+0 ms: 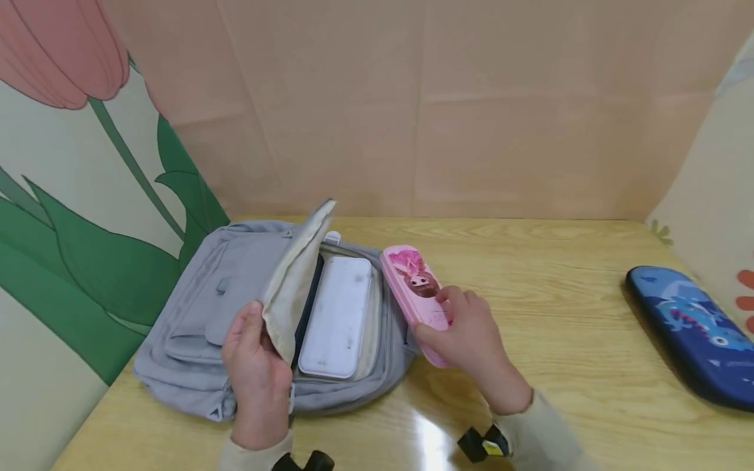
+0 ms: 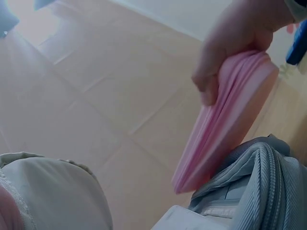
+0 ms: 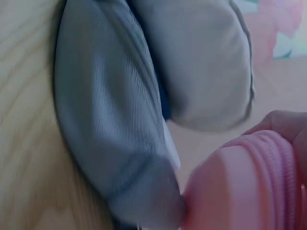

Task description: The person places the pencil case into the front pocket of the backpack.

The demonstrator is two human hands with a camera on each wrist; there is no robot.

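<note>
A grey backpack (image 1: 194,301) lies on the table with its front compartment unzipped. My left hand (image 1: 257,373) pinches the edge of the raised front flap (image 1: 297,288), whose cream lining faces right. Inside the opening rests a flat white box (image 1: 336,320) with rounded corners. My right hand (image 1: 471,333) grips a pink pencil case (image 1: 406,281) with a cartoon figure on its lid, tilted by the bag's right side. In the left wrist view, the lower end of the pink pencil case (image 2: 225,124) overlaps the backpack's zipped rim (image 2: 264,177).
A blue case (image 1: 695,333) with a cartoon creature stands at the table's right edge. Behind the wooden table (image 1: 548,275) hangs a pinkish-beige cloth (image 1: 424,111). The left wall (image 1: 53,261) carries a painted tulip.
</note>
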